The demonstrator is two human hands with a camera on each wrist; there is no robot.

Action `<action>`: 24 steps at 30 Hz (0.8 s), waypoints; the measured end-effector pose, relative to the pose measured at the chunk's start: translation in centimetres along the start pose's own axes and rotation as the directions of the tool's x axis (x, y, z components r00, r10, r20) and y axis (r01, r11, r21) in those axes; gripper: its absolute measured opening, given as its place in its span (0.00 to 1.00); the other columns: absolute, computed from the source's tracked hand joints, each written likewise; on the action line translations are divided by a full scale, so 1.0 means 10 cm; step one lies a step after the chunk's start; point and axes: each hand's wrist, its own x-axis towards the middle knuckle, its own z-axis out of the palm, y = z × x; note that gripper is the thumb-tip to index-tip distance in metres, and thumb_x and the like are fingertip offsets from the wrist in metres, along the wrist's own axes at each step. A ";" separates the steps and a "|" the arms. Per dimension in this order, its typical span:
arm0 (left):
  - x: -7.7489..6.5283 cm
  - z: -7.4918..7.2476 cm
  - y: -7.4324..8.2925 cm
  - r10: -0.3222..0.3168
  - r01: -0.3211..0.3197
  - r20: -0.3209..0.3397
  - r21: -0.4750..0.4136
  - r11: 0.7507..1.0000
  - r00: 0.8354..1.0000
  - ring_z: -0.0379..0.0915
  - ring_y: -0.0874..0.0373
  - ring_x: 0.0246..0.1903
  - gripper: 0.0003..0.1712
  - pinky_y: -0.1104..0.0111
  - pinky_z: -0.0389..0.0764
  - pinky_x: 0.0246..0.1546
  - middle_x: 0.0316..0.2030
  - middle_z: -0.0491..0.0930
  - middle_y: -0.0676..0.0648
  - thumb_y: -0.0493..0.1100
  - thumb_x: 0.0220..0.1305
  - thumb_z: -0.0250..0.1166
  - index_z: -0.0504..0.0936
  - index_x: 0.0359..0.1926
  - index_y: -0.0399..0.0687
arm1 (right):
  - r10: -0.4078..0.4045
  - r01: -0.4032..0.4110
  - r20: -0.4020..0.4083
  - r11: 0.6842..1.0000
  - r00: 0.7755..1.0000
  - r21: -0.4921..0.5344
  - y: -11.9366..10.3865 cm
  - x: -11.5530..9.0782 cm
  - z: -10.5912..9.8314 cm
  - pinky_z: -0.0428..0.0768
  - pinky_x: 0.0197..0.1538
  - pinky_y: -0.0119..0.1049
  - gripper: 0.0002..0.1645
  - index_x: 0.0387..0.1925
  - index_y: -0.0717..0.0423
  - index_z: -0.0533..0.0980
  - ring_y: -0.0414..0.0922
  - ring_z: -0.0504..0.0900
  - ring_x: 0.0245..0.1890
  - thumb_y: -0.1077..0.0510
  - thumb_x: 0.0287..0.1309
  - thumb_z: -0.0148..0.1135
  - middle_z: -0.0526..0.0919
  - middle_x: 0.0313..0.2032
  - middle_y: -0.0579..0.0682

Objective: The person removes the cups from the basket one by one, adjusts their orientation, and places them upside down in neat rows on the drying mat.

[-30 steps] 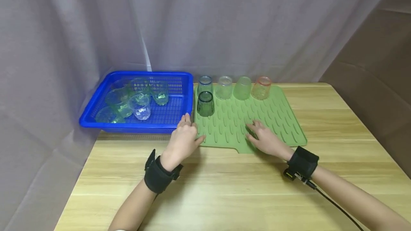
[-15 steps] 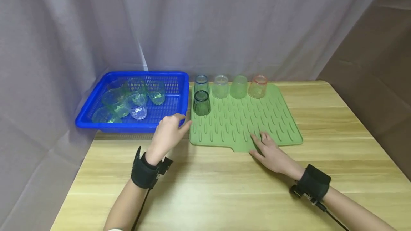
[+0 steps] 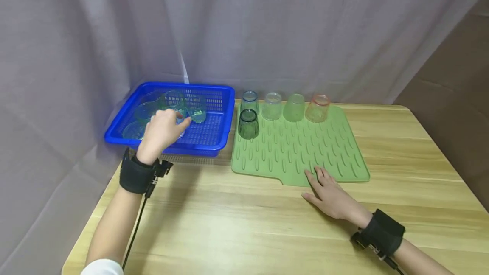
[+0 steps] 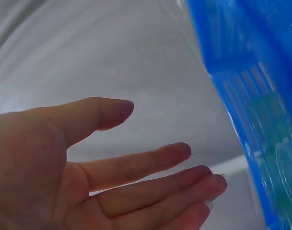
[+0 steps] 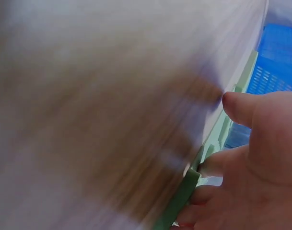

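Note:
My left hand [image 3: 163, 130] is over the front of the blue basket [image 3: 214, 147], thumb and fingers apart. In the left wrist view nothing is between its fingers. It partly hides the cups below; a greenish clear cup [image 3: 198, 111] shows just past it. My right hand [image 3: 331, 196] rests its fingertips on the front edge of the green drying mat [image 3: 267, 160], fingers spread. Upside down along the mat's back stand a blue-rimmed cup [image 3: 250, 100], a clear cup [image 3: 272, 107], a green cup [image 3: 294, 108] and a pink-rimmed cup [image 3: 318, 109]. A dark grey cup [image 3: 248, 125] stands before the blue-rimmed one.
The basket stands left of the mat and holds several see-through cups. Both lie at the back of the wooden table [image 3: 237, 228]. A grey curtain [image 3: 286, 29] hangs behind. A cable [image 3: 134, 232] runs from the left wrist strap [image 3: 138, 175].
My left hand has moved left from the basket's right front corner to over the cups inside. My right hand has drawn back toward the mat's front edge. The cups on the mat stay put.

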 end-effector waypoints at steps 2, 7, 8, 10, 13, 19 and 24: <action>0.10 -0.09 -0.06 -0.019 0.019 0.015 0.014 1.000 1.000 0.66 0.54 0.19 0.22 0.67 0.63 0.14 0.25 0.75 0.43 0.52 0.68 0.56 0.86 0.41 0.37 | -0.008 0.008 -0.011 1.000 1.000 -0.015 0.01 0.00 0.00 0.51 0.69 0.69 0.44 0.72 0.66 0.52 0.73 0.46 0.71 0.42 0.69 0.50 0.47 0.70 0.78; 0.35 -0.16 -0.20 -0.077 0.076 0.079 0.015 0.997 0.994 0.52 0.61 0.15 0.28 0.69 0.55 0.15 0.13 0.56 0.55 0.53 0.67 0.57 0.63 0.11 0.49 | -0.020 0.019 -0.020 0.999 1.000 -0.032 0.01 0.01 0.00 0.51 0.69 0.69 0.43 0.72 0.67 0.52 0.72 0.47 0.71 0.43 0.69 0.50 0.48 0.70 0.77; 0.40 -0.16 -0.22 -0.086 0.085 0.100 0.017 0.996 0.991 0.50 0.62 0.15 0.29 0.70 0.55 0.16 0.13 0.53 0.56 0.53 0.67 0.57 0.60 0.11 0.51 | -0.019 0.018 -0.020 0.999 1.000 -0.032 0.01 0.01 0.00 0.51 0.69 0.69 0.43 0.72 0.67 0.52 0.72 0.46 0.71 0.43 0.69 0.51 0.48 0.70 0.77; 0.50 -0.15 -0.27 -0.110 0.107 0.154 0.024 0.994 0.982 0.48 0.63 0.15 0.29 0.70 0.56 0.17 0.13 0.51 0.57 0.53 0.67 0.57 0.58 0.11 0.51 | -0.017 0.017 -0.019 0.999 1.000 -0.035 0.01 0.01 0.01 0.51 0.69 0.69 0.43 0.72 0.66 0.52 0.72 0.46 0.71 0.43 0.69 0.51 0.48 0.70 0.77; 0.64 -0.13 -0.33 -0.144 0.131 0.241 0.067 0.989 0.960 0.59 0.58 0.19 0.25 0.65 0.68 0.24 0.17 0.60 0.52 0.53 0.67 0.56 0.65 0.17 0.45 | -0.022 0.022 -0.019 0.999 1.000 -0.038 0.01 0.01 0.02 0.51 0.69 0.69 0.44 0.72 0.66 0.52 0.72 0.47 0.71 0.42 0.69 0.51 0.48 0.70 0.77; 0.88 -0.07 -0.43 -0.184 0.148 0.374 0.122 0.981 0.909 0.73 0.36 0.51 0.32 0.48 0.78 0.51 0.54 0.73 0.26 0.51 0.65 0.59 0.70 0.55 0.24 | -0.036 0.035 -0.026 0.998 0.999 -0.043 0.01 -0.02 0.02 0.53 0.68 0.69 0.43 0.72 0.66 0.53 0.72 0.49 0.70 0.43 0.69 0.51 0.49 0.70 0.77; 0.95 0.02 -0.51 -0.225 0.182 0.396 0.145 0.973 0.890 0.65 0.32 0.61 0.41 0.46 0.72 0.61 0.62 0.66 0.25 0.50 0.58 0.65 0.64 0.62 0.23 | -0.041 0.040 -0.015 0.998 0.999 -0.050 0.01 -0.05 0.03 0.54 0.68 0.69 0.43 0.72 0.66 0.53 0.72 0.49 0.70 0.42 0.69 0.50 0.49 0.70 0.76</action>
